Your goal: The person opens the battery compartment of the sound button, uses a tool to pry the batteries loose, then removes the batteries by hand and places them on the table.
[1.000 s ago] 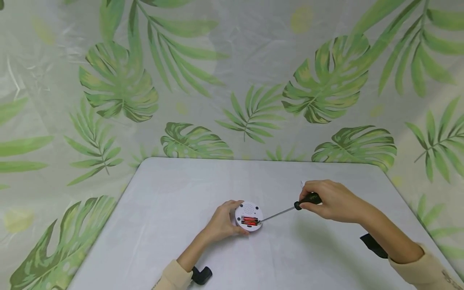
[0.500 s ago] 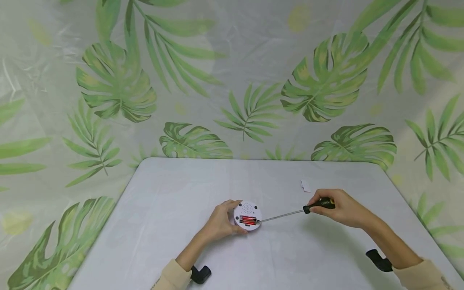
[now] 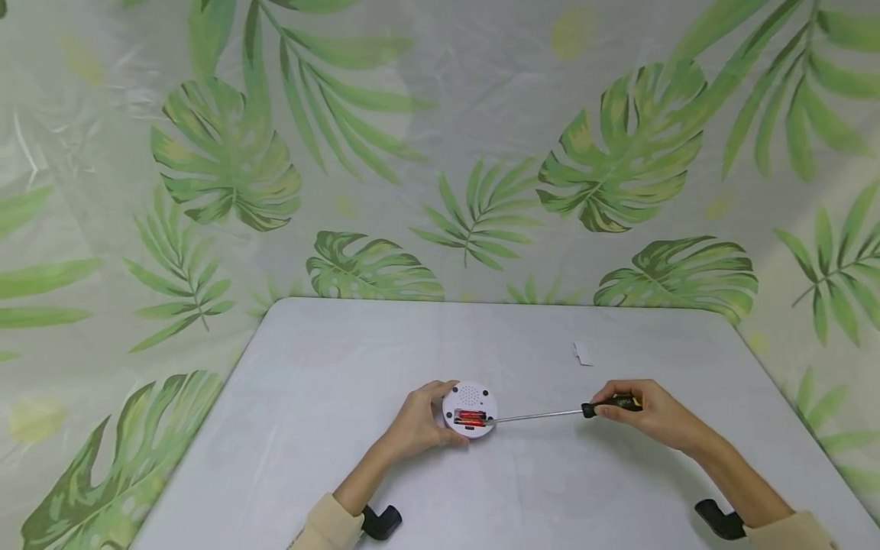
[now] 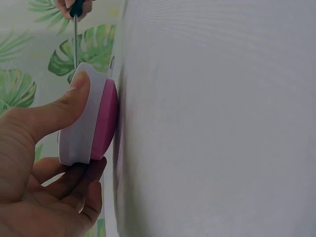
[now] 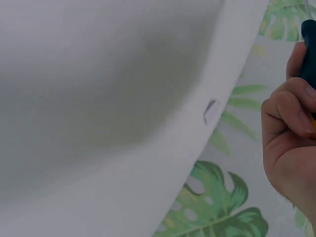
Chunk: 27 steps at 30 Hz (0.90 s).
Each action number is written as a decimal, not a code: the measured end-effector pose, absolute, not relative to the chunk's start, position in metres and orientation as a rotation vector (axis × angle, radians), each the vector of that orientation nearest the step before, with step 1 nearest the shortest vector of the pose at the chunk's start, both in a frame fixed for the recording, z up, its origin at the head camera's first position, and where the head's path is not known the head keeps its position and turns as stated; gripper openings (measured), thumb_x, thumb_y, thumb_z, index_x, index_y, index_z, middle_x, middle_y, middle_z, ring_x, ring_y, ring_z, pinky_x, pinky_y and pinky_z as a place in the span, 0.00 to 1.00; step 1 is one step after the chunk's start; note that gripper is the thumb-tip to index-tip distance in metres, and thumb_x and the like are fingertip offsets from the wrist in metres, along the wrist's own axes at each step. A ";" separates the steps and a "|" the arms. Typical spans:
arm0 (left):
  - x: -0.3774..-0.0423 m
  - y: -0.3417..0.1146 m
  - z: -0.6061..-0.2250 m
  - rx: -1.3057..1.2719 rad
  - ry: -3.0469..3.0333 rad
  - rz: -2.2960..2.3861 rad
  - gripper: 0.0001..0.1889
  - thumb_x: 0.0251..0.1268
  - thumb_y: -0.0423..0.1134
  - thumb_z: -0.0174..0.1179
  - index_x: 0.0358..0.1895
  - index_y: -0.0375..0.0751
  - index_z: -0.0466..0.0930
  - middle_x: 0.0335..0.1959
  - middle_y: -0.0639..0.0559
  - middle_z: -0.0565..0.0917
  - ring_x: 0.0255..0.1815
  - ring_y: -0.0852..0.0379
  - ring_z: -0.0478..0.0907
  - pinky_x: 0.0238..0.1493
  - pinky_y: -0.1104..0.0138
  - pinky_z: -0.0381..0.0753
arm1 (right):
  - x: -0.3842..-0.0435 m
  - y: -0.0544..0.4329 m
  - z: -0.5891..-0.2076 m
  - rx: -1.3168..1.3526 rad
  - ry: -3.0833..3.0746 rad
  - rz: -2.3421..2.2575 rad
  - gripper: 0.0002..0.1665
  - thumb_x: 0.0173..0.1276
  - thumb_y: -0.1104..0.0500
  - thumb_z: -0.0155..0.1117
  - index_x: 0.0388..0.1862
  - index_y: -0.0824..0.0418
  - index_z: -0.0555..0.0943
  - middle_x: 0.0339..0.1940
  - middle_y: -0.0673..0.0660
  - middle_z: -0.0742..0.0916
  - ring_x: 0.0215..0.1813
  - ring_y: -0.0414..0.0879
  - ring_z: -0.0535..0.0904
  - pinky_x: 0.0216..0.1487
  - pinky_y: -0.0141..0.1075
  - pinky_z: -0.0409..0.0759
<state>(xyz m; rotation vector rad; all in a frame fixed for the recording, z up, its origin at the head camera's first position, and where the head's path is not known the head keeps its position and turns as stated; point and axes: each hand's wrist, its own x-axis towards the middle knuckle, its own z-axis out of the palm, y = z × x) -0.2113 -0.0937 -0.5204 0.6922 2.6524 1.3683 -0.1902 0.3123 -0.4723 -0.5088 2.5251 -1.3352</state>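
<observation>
My left hand (image 3: 418, 422) grips a round white device (image 3: 470, 396) by its edge, thumb on one side and fingers on the other. Its speckled face with small dark feet is turned up, and red batteries (image 3: 470, 418) lie in an uncovered compartment there. The left wrist view reveals a pink part (image 4: 105, 121) on its other side. In my right hand (image 3: 653, 414) is a screwdriver (image 3: 539, 417), held by its black and yellow handle. The shaft slants low over the table, with its tip at the right end of the battery compartment. Whether the tip touches a battery I cannot tell.
A small white piece (image 3: 583, 354) lies on the white table (image 3: 385, 336) behind the screwdriver. Black wrist-camera parts (image 3: 382, 522) show beside both forearms. A leaf-patterned sheet (image 3: 481, 137) hangs behind the table.
My right hand has moved right and nearer to me, swinging the screwdriver's handle with it, while the tip stays at the compartment. The small white piece has come into fuller view. My left hand keeps still.
</observation>
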 end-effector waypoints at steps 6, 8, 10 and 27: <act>-0.211 -0.095 -0.521 0.684 2.648 1.375 0.49 0.36 0.40 0.87 0.69 0.34 0.76 0.61 0.47 0.85 0.64 0.50 0.80 0.69 0.50 0.77 | -0.185 0.314 -0.483 -0.429 2.521 -1.351 0.11 0.75 0.54 0.66 0.49 0.59 0.87 0.49 0.55 0.88 0.44 0.38 0.79 0.45 0.31 0.80; -0.211 -0.095 -0.521 0.680 2.650 1.372 0.49 0.36 0.41 0.87 0.70 0.34 0.76 0.61 0.47 0.85 0.64 0.50 0.80 0.68 0.50 0.77 | -0.183 0.314 -0.485 -0.412 2.523 -1.348 0.12 0.75 0.54 0.66 0.50 0.60 0.86 0.49 0.53 0.88 0.45 0.37 0.79 0.45 0.30 0.80; -0.211 -0.095 -0.521 0.677 2.649 1.371 0.49 0.37 0.40 0.87 0.70 0.35 0.75 0.61 0.47 0.85 0.64 0.50 0.80 0.68 0.50 0.77 | -0.182 0.314 -0.485 -0.395 2.516 -1.351 0.13 0.76 0.53 0.66 0.50 0.60 0.86 0.49 0.52 0.88 0.46 0.37 0.80 0.46 0.30 0.81; -0.211 -0.097 -0.521 0.643 2.617 1.396 0.48 0.38 0.40 0.87 0.70 0.38 0.76 0.63 0.50 0.84 0.61 0.54 0.79 0.65 0.58 0.78 | -0.178 0.312 -0.483 -0.406 2.534 -1.373 0.10 0.76 0.55 0.66 0.50 0.58 0.86 0.49 0.55 0.88 0.44 0.39 0.79 0.44 0.31 0.80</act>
